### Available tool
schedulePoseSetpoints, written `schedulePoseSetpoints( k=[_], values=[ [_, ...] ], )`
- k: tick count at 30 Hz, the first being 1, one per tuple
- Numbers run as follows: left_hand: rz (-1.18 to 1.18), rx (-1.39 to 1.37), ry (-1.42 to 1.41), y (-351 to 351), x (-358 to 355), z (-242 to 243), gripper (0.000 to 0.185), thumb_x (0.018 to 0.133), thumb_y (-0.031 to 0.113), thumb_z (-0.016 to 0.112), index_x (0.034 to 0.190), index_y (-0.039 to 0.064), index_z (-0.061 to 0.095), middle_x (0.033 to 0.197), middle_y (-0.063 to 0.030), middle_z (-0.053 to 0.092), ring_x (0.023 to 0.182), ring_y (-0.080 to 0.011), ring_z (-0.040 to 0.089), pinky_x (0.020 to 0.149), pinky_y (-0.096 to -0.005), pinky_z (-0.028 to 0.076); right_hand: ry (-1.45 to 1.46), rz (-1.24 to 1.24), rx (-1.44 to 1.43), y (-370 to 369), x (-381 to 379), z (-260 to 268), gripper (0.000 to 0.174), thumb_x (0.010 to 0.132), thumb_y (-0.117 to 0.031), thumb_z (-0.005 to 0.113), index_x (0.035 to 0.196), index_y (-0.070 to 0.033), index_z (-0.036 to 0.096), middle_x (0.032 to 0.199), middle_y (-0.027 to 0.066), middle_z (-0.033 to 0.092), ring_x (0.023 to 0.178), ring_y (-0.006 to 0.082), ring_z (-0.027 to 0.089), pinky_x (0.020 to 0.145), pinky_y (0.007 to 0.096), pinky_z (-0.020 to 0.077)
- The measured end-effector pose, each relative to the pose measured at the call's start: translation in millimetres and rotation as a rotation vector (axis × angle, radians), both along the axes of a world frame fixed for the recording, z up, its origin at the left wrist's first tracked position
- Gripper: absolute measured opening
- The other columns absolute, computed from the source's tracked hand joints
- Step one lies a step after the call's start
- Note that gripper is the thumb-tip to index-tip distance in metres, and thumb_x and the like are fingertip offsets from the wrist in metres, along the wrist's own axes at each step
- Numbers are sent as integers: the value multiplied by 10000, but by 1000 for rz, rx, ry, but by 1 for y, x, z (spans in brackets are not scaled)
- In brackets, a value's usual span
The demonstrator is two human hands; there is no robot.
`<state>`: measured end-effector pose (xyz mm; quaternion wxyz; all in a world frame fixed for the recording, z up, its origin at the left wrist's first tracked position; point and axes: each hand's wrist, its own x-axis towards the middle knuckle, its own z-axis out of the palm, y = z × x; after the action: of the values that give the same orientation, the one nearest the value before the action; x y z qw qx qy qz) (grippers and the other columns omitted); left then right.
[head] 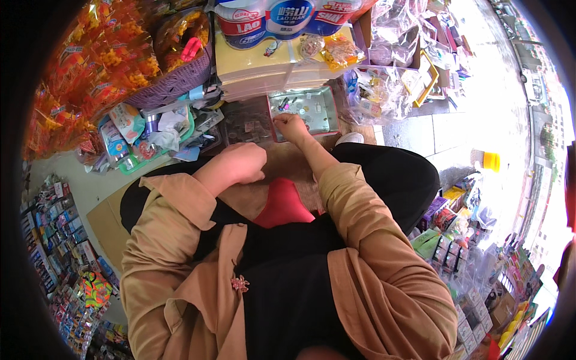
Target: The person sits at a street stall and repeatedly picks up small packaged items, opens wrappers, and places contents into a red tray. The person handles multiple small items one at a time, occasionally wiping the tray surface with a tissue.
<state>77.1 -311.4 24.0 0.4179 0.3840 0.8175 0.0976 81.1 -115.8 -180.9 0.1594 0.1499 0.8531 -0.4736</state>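
Observation:
My right hand is at the left rim of a shallow metal tin, its fingers drawn together. Whether they pinch something small cannot be made out. Inside the tin lie a few small items, among them a purple and dark piece. My left hand is curled with its back up, lower and to the left; its palm is hidden. Beyond it is a clear plastic container with small dark contents. Between my knees shows a red seat-like surface.
Behind the tin, a stack of yellowish paper bears a pack of Laoshan cans. A purple woven basket and orange snack bags crowd the left, above a cluttered green tray. Plastic-wrapped goods stand right.

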Motion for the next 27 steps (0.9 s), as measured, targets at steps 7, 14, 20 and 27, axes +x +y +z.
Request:
schedulePoseSetpoints(
  k=[7,14,20,27],
  values=[
    [71,130,105,0,-8,-4,241,782,223,673,849,-9,675,863,-214,670,891,-385,648,796,-460,522,41,-205,-57,10,-2,-5,210,828,-225,691,966,-81,755,865,128,723,783,236,684,731,333,533],
    [40,53,72,3,-7,-1,231,800,213,674,890,4,710,949,-214,688,936,-379,663,809,-453,542,-3,-651,-307,33,10,32,112,775,-29,750,858,27,703,732,23,659,608,63,548,532,192,406],
    [61,106,110,1,-13,-7,277,776,212,664,921,-23,643,925,-247,660,946,-417,630,820,-484,509,69,-648,-481,46,24,67,169,815,-20,681,975,37,687,822,48,672,703,122,612,628,235,469],
    [57,85,103,2,-7,-6,290,792,228,654,976,4,640,961,-227,668,967,-403,636,830,-485,512,157,68,-48,6,25,41,356,866,-238,673,1121,11,667,924,129,708,741,156,657,683,300,522]
  ],
)
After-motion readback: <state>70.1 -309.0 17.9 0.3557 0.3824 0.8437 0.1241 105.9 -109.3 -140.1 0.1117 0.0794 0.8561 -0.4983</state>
